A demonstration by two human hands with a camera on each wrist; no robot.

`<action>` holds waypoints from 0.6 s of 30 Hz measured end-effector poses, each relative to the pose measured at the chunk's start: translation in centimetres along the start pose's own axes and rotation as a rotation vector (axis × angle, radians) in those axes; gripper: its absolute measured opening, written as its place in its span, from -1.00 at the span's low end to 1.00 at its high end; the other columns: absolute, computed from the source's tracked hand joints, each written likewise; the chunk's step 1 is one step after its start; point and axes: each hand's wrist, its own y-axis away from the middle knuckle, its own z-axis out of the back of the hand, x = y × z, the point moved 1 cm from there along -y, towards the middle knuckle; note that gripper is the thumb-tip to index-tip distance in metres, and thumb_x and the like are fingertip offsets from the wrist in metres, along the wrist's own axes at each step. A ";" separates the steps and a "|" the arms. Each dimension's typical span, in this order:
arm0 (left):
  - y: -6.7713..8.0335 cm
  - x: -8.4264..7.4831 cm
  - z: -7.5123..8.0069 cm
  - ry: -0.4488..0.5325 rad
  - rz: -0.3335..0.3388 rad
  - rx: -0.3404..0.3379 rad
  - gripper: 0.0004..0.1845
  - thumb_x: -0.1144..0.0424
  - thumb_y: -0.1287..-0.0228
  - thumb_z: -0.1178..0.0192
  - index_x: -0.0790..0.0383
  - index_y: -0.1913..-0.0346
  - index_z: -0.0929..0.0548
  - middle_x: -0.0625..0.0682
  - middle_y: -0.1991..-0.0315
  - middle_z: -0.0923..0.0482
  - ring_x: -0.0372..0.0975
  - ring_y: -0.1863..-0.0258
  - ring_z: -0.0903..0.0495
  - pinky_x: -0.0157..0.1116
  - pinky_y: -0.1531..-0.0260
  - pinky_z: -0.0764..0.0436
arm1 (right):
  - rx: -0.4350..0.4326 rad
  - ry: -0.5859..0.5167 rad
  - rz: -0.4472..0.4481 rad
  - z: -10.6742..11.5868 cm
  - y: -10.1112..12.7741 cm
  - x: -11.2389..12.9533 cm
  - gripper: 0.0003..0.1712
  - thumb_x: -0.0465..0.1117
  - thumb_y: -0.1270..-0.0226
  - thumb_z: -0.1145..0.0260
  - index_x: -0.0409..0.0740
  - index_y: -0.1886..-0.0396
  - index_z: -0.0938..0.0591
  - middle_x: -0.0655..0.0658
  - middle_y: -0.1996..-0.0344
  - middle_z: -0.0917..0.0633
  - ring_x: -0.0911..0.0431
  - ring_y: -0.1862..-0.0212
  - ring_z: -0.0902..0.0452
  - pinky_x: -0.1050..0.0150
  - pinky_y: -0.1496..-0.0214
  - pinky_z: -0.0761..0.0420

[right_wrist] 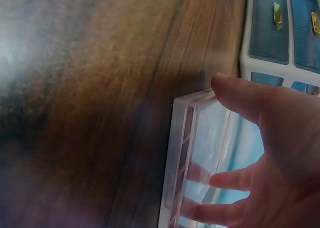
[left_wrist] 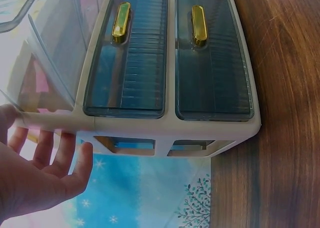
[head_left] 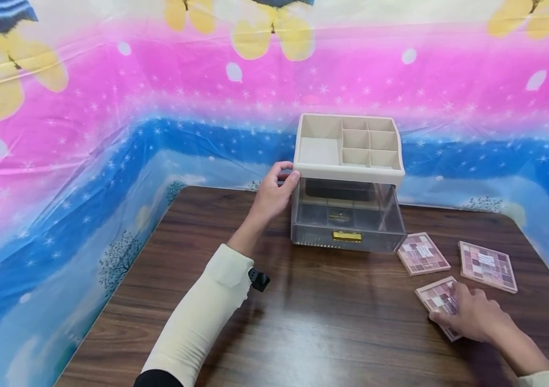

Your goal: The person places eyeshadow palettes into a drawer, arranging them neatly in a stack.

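A cream makeup organizer [head_left: 349, 173] with a compartmented top stands at the back of the table. Its uppermost smoky clear drawer [head_left: 347, 243] is pulled out, while two lower drawers with gold handles [left_wrist: 199, 26] are closed in the left wrist view. My left hand [head_left: 273, 192] grips the organizer's left side edge, thumb at the front and fingers along the side. At front right, my right hand [head_left: 482, 317] holds an eyeshadow palette [head_left: 433, 299] across its width. The thumb is at one edge of its clear cover [right_wrist: 207, 133]; part of the palette is hidden under the hand.
Two more eyeshadow palettes lie flat, one palette [head_left: 423, 253] beside the drawer and another palette [head_left: 488, 266] farther right. The dark wooden table [head_left: 303, 322] ends at a patterned cloth [head_left: 236, 156] hung behind and along the sides.
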 end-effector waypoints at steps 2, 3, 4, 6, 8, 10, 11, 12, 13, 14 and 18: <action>0.0 0.1 -0.1 -0.004 0.002 0.002 -0.61 -0.04 -0.55 -0.09 0.01 -0.29 -0.49 0.16 -0.20 -0.56 -0.02 -0.20 -0.55 0.03 -0.19 -0.60 | -0.021 -0.002 0.018 -0.3 0.1 -0.1 0.28 0.52 -0.09 -0.36 -0.56 -0.30 -0.27 -0.81 -0.06 -0.36 -0.67 0.05 -0.41 -0.42 0.14 -0.49; 0.0 0.1 -0.1 -0.004 0.000 0.005 -0.61 -0.04 -0.56 -0.08 0.02 -0.30 -0.48 0.16 -0.21 -0.55 -0.01 -0.21 -0.55 0.03 -0.19 -0.60 | -0.035 -0.003 0.022 -0.4 0.1 -0.2 0.27 0.50 -0.09 -0.38 -0.55 -0.30 -0.28 -0.80 -0.05 -0.36 -0.67 0.05 -0.41 -0.42 0.14 -0.49; 0.0 0.2 0.0 -0.006 -0.002 0.005 -0.60 -0.04 -0.56 -0.08 0.02 -0.30 -0.48 0.16 -0.22 -0.55 -0.02 -0.21 -0.55 0.04 -0.19 -0.60 | -0.044 -0.006 0.020 -0.4 0.1 -0.2 0.28 0.49 -0.07 -0.39 -0.54 -0.31 -0.27 -0.80 -0.06 -0.35 -0.67 0.04 -0.40 -0.41 0.14 -0.49; 0.0 0.1 0.0 -0.008 -0.008 0.007 -0.60 -0.03 -0.56 -0.08 0.02 -0.31 -0.48 0.16 -0.22 -0.55 -0.01 -0.21 -0.55 0.04 -0.19 -0.60 | -0.054 -0.013 0.011 -0.4 0.2 -0.1 0.30 0.49 -0.04 -0.42 -0.54 -0.32 -0.26 -0.81 -0.07 -0.32 -0.66 0.04 -0.39 -0.41 0.17 -0.49; 0.1 0.1 0.1 -0.009 -0.011 0.006 -0.61 -0.03 -0.56 -0.08 0.03 -0.30 -0.48 0.17 -0.22 -0.55 -0.01 -0.21 -0.55 0.04 -0.19 -0.60 | -0.052 -0.021 -0.003 -0.5 0.1 0.0 0.32 0.49 -0.01 -0.43 -0.53 -0.33 -0.25 -0.80 -0.08 -0.30 -0.65 0.05 -0.38 -0.40 0.21 -0.49; 0.1 0.1 0.1 -0.011 -0.011 0.004 -0.61 -0.02 -0.56 -0.08 0.02 -0.30 -0.48 0.16 -0.21 -0.55 -0.01 -0.21 -0.55 0.03 -0.18 -0.61 | -0.059 -0.026 -0.016 -0.6 0.1 0.1 0.32 0.48 0.01 -0.45 -0.52 -0.33 -0.25 -0.78 -0.06 -0.32 -0.63 0.05 -0.39 -0.38 0.25 -0.50; 0.1 0.0 0.1 -0.012 -0.010 0.003 -0.61 -0.02 -0.56 -0.08 0.02 -0.30 -0.48 0.17 -0.21 -0.55 -0.01 -0.20 -0.55 0.03 -0.17 -0.61 | -0.065 -0.028 -0.022 -0.5 0.0 0.1 0.31 0.47 0.02 -0.46 -0.51 -0.32 -0.26 -0.77 -0.05 -0.33 -0.63 0.05 -0.39 -0.38 0.26 -0.50; 0.1 0.0 0.1 -0.013 -0.009 0.003 -0.61 -0.02 -0.56 -0.08 0.02 -0.30 -0.49 0.17 -0.21 -0.55 -0.01 -0.20 -0.55 0.03 -0.17 -0.61 | -0.073 -0.032 -0.027 -0.4 0.0 0.1 0.30 0.47 0.02 -0.46 -0.50 -0.33 -0.26 -0.77 -0.04 -0.34 -0.62 0.06 -0.39 -0.38 0.28 -0.49; 0.1 0.0 0.1 -0.013 -0.010 0.004 -0.61 -0.02 -0.56 -0.08 0.02 -0.30 -0.49 0.17 -0.21 -0.55 -0.01 -0.20 -0.56 0.03 -0.17 -0.61 | -0.078 -0.037 -0.031 -0.3 0.0 0.1 0.29 0.46 0.03 -0.47 -0.50 -0.33 -0.27 -0.76 -0.04 -0.34 -0.63 0.06 -0.39 -0.38 0.29 -0.49; 0.0 0.1 0.1 -0.013 -0.011 0.006 -0.61 -0.02 -0.56 -0.08 0.03 -0.30 -0.49 0.17 -0.21 -0.55 -0.01 -0.20 -0.56 0.02 -0.17 -0.61 | -0.086 -0.040 -0.031 -0.1 0.0 0.1 0.29 0.46 0.03 -0.47 -0.49 -0.32 -0.28 -0.77 -0.05 -0.35 -0.63 0.06 -0.39 -0.38 0.30 -0.48; 0.0 0.1 0.1 -0.011 -0.014 0.011 -0.60 -0.02 -0.56 -0.09 0.05 -0.30 -0.49 0.18 -0.21 -0.56 -0.01 -0.21 -0.56 0.02 -0.17 -0.61 | -0.160 -0.053 0.019 1.7 0.1 0.5 0.25 0.42 0.02 -0.49 -0.50 -0.30 -0.30 -0.80 -0.04 -0.36 -0.64 0.09 -0.41 -0.38 0.34 -0.50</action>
